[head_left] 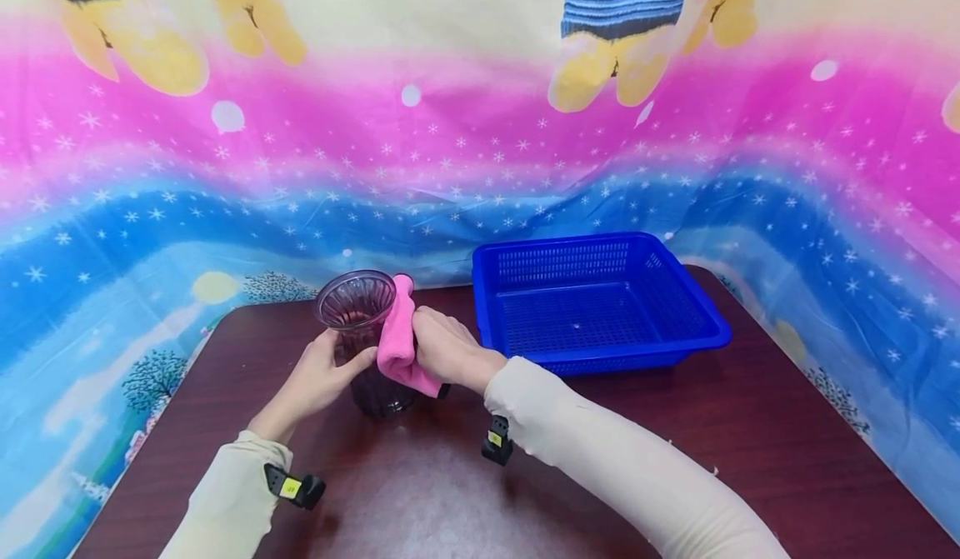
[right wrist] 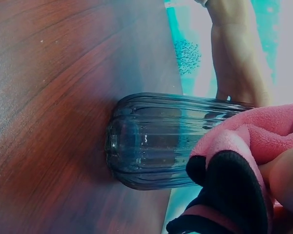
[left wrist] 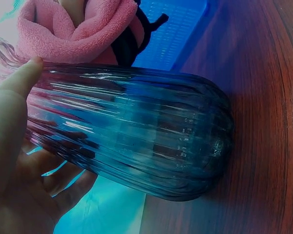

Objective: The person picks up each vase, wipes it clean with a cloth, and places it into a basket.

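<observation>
Left hand point(head_left: 322, 371): curled round the upper body of the ribbed glass vase point(head_left: 360, 334) from its left, thumb on the near face, other fingers behind the glass.
Right hand point(head_left: 453, 346): gripping the bunched pink cloth point(head_left: 397, 342) against the vase; its fingertips are mostly hidden in the folds.
Vase: purple-tinted, roughly upright, mouth up, over the far part of the table point(head_left: 420, 492), nearer the far-left corner than the far-right. I cannot tell whether its base rests on the wood or hangs just above.
Pink cloth: thickly folded, with black trim at its lower end; it lies along the vase's right flank, from beside the rim downward.
Blue basket point(head_left: 592, 313): on the table's far side, close to the far-right corner, apart from the vase.
Step in hand: probably wiping the outside of the vase, at the neck and upper right side, one hand steadying while the other rubs.
Next move: likely calls for the left hand to turn the vase a little, so the cloth can reach fresh ribs and the lower body.
Grip: smooth glass may slip or tip under a sideways push, so the steadying hold should stay firm.
</observation>
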{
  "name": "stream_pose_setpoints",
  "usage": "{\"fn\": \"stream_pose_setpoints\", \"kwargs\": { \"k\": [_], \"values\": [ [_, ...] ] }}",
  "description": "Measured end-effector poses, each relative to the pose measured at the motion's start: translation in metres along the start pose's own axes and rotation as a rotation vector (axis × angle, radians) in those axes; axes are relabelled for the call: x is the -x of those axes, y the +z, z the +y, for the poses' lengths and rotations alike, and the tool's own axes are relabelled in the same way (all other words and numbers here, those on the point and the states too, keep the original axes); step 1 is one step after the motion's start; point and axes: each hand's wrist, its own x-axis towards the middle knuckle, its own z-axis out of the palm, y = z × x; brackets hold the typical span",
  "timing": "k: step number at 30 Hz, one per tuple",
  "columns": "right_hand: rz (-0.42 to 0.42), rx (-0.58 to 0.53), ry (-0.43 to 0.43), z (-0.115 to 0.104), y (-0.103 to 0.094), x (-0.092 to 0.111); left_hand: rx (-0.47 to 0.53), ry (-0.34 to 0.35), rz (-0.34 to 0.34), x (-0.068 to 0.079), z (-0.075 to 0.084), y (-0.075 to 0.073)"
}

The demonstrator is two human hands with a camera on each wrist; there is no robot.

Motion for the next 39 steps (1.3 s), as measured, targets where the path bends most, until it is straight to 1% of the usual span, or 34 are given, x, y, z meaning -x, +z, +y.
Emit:
{"fn": "stream_pose_setpoints", "kwargs": {
  "k": [8,16,31,39],
  "values": [
    [-0.013,0.006,-0.007,-0.001,0.000,0.000,-0.003,0.012,-0.004,-0.001,-0.001,0.001],
    [-0.026,0.010,-0.013,-0.001,0.002,-0.001,-0.009,-0.007,-0.003,-0.001,-0.001,0.001],
    [-0.009,0.087,-0.051,-0.001,0.004,0.000,-0.016,-0.013,-0.005,-0.001,0.000,0.001],
    [-0.034,0.094,-0.014,0.001,0.012,0.001,-0.026,-0.023,-0.003,-0.002,-0.001,0.002]
  ]
}}
